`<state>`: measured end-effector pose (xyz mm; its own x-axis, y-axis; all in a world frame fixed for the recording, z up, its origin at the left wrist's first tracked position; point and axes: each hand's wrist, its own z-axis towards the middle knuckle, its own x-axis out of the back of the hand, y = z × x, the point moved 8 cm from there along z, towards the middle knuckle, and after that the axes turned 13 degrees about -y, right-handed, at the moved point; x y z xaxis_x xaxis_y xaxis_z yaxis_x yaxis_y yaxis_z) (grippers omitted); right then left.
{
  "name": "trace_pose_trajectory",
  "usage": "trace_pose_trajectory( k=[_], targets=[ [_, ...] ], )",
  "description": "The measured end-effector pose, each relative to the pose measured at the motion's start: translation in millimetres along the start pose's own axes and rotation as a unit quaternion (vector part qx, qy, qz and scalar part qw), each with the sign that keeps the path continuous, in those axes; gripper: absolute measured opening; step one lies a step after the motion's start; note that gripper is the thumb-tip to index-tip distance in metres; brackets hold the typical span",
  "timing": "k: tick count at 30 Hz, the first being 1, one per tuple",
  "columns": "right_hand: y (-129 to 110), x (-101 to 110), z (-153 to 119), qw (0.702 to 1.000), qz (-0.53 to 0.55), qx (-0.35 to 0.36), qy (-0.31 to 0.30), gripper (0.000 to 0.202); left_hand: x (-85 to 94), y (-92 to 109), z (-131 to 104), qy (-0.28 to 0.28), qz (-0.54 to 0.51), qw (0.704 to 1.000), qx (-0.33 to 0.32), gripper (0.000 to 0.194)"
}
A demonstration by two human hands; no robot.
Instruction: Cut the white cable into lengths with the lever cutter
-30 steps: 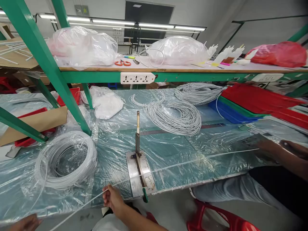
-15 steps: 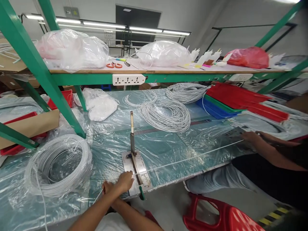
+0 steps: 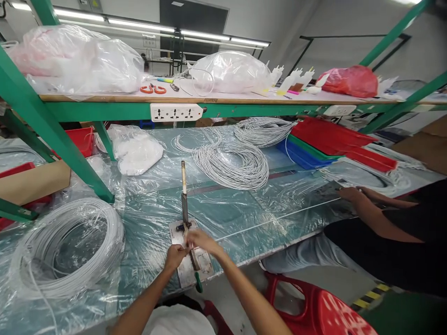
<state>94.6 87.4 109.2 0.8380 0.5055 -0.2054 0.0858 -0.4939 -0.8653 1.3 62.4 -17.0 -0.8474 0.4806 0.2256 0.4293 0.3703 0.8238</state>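
A small metal hand cutter [image 3: 196,260] sits at the table's front edge, its upright lever [image 3: 184,186] wrapped at the top. Just left of the cutter bar, my left hand [image 3: 176,256] is closed in a pinch on a thin white cable. My right hand [image 3: 202,242] reaches over the bar with bent fingers pinching the cable; the fingertips of both hands nearly meet. From my right hand the white cable [image 3: 279,217] runs taut across the table to a co-worker's hands [image 3: 351,193] at the right. What lies between my fingertips is too small to see clearly.
A large coil of white cable [image 3: 104,237] lies at left. Farther back are bundles of cut cables [image 3: 233,172], a plastic bag [image 3: 138,151] and stacked trays [image 3: 307,151]. A green-framed shelf [image 3: 115,111] crosses above. A red stool [image 3: 324,307] stands at lower right.
My arms were crossed and now are uncrossed. My right hand has moved from left of the cutter to over its bar; my left hand has shifted slightly left. The view has turned slightly.
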Motion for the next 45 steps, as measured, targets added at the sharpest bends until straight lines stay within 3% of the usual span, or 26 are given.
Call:
trace_pose_trajectory(
  k=[2, 4, 7, 10, 13, 17, 19, 21, 23, 24, 28, 31, 34, 45],
  targets=[
    [-46.2, 46.8, 21.8, 0.995, 0.0, 0.047, 0.093, 0.015, -0.5, -2.4, 2.1, 0.015, 0.001, 1.0, 0.0, 0.04],
    [-84.2, 75.9, 47.1, 0.986, 0.001, 0.072, 0.15, 0.025, -0.6, -3.8, 3.7, 0.029, 0.006, 1.0, 0.001, 0.037],
    [-118.7, 90.1, 86.5, 0.987, -0.002, 0.053, 0.153, 0.044, -0.5, -4.6, 4.2, 0.046, 0.016, 0.999, 0.004, 0.037],
    [-129.6, 90.0, 111.9, 0.992, 0.002, 0.017, 0.126, 0.059, -0.9, -4.3, 3.0, 0.055, 0.028, 0.998, 0.007, 0.039],
    [-128.5, 90.7, 109.3, 0.993, 0.01, -0.001, 0.117, 0.068, -0.4, -4.6, 1.4, 0.07, 0.043, 0.997, 0.013, 0.039],
    [-121.3, 80.2, 55.2, 0.997, 0.038, 0.006, 0.06, 0.078, 0.9, -4.5, -0.1, 0.092, 0.069, 0.993, 0.023, 0.038],
    [-111.8, 66.1, 10.2, 0.999, 0.04, 0.009, 0.017, 0.075, 1.0, -3.6, -0.6, 0.098, 0.077, 0.992, 0.026, 0.038],
    [-90.3, 49.9, -38.5, 1.0, 0.017, -0.01, -0.001, 0.059, 0.7, -2.3, -1.2, 0.101, 0.082, 0.991, 0.027, 0.038],
    [-52.0, 32.4, -81.3, 0.998, 0.016, -0.052, 0.006, 0.045, 0.4, -1.1, -2.0, 0.103, 0.085, 0.991, 0.026, 0.036],
    [-28.0, 23.9, -98.3, 0.997, 0.031, -0.072, 0.02, 0.048, 0.4, -0.7, -2.5, 0.104, 0.086, 0.991, 0.026, 0.036],
    [71.9, 3.4, -131.4, 0.984, 0.048, -0.105, 0.137, 0.074, 0.4, 0.4, -3.9, 0.107, 0.091, 0.99, 0.027, 0.037],
    [113.3, 4.5, -133.6, 0.969, -0.023, -0.052, 0.242, 0.069, 0.3, 1.6, -3.8, 0.105, 0.095, 0.99, 0.026, 0.037],
    [129.2, 4.5, -131.5, 0.958, -0.072, -0.007, 0.279, 0.063, 0.3, 2.7, -3.2, 0.101, 0.096, 0.99, 0.023, 0.036],
    [141.4, -2.2, -131.8, 0.951, -0.148, -0.03, 0.269, 0.058, -1.7, 0.6, -2.7, 0.087, 0.08, 0.993, 0.018, 0.035]
  ],
)
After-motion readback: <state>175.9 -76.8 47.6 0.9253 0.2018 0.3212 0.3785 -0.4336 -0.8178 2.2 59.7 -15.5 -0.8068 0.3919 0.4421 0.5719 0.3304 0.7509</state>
